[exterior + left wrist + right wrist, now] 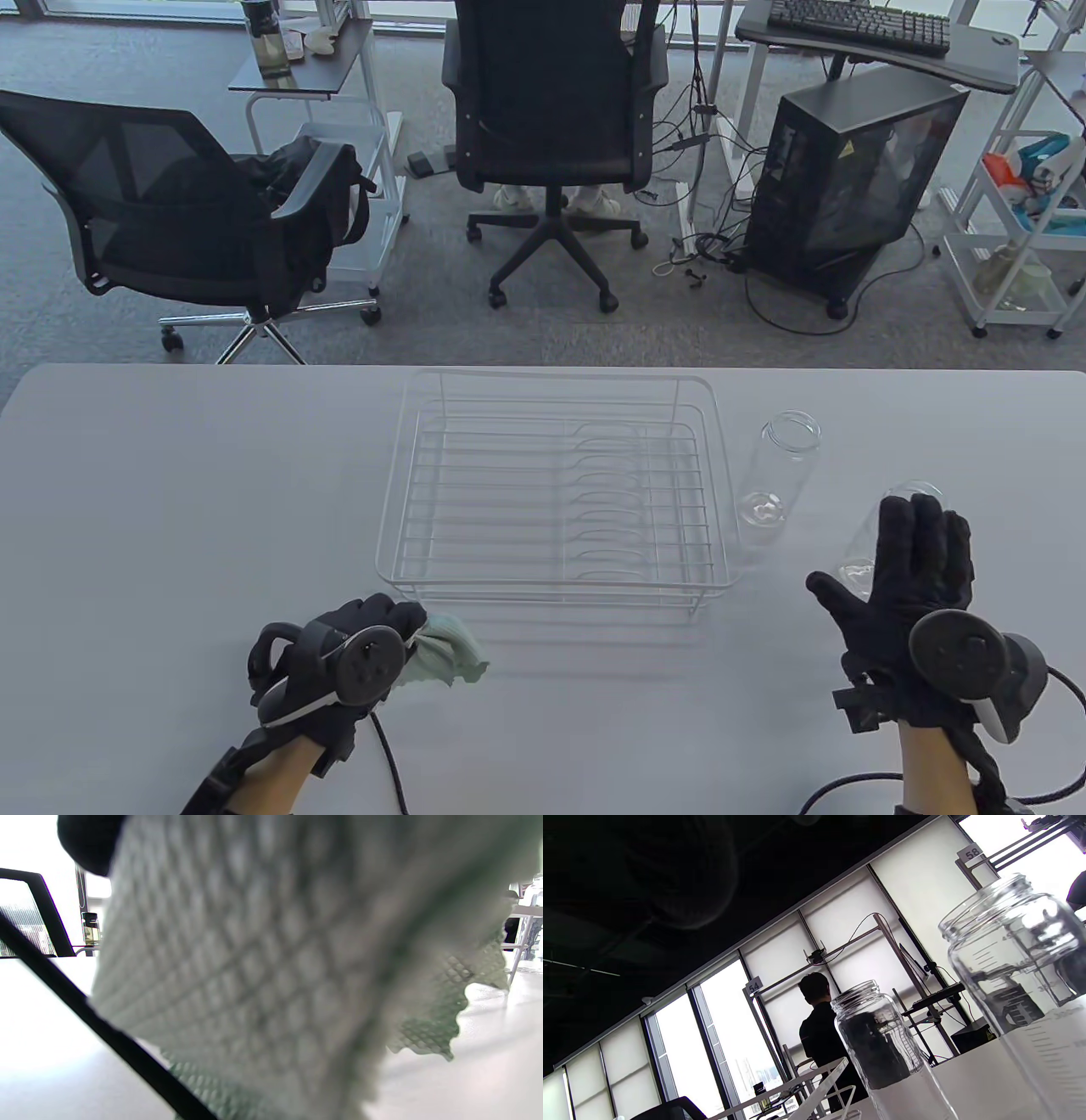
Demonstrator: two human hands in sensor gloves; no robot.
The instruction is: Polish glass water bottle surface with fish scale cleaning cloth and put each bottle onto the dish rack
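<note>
Rack (556, 492) holds nothing; both bottles (776, 471) stand unpolished on the table. Your left hand (339, 658) grips the cloth (445, 654); your right hand (912, 577), fingers straight, reaches the nearer bottle (865, 552).

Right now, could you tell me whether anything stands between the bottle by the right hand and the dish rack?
Yes. The second glass bottle stands upright beside the dish rack, on its right, between the rack and the nearer bottle that the right hand reaches over. The rack itself holds nothing visible.
</note>
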